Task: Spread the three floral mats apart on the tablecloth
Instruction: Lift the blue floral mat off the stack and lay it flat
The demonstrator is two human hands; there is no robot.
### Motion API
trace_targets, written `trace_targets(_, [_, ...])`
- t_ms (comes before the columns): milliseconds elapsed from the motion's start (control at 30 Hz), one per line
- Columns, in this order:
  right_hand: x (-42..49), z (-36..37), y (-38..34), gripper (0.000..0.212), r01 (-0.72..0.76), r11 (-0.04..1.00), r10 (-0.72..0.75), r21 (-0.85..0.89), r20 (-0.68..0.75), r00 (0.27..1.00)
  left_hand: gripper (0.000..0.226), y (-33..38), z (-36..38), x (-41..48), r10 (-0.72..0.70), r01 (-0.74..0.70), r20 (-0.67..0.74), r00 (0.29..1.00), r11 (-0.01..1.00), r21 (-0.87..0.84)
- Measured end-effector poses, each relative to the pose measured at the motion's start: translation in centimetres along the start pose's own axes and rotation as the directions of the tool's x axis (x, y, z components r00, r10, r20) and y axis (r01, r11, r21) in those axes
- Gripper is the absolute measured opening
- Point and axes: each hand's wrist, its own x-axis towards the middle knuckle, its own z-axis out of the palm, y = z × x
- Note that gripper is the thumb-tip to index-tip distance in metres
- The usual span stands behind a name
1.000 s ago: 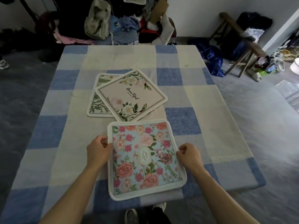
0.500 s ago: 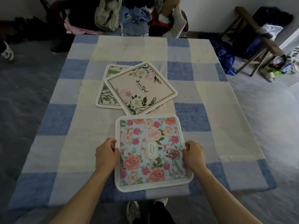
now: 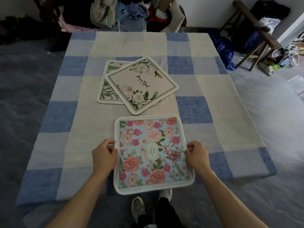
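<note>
A blue mat with pink and orange roses [image 3: 153,152] lies at the near edge of the checked tablecloth [image 3: 205,132], its front border hanging over the edge. My left hand [image 3: 104,155] grips its left border and my right hand [image 3: 196,153] grips its right border. Farther back, a cream mat lettered "Beautiful" [image 3: 142,84] lies tilted on top of a white mat with green leaves [image 3: 107,89], covering most of it. A narrow strip of cloth separates the cream mat from the blue one.
Piled clothes and bags [image 3: 115,14] crowd the far end of the table. A wooden stool [image 3: 251,35] with blue fabric and clutter stands on the floor to the right. My shoes [image 3: 139,209] show below the table's near edge.
The blue rose mat has slid toward me, away from the other two mats, with both hands holding its sides. The other two mats have not moved on the cloth.
</note>
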Motion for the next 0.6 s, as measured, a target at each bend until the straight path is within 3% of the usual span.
trace_targets(600, [0.3,0.6,-0.3,0.013,-0.01,0.998,0.013,0.061,-0.052,0.999,0.022,0.0,0.9,1.3,0.03,-0.03,-0.024,0.999,0.999,0.025])
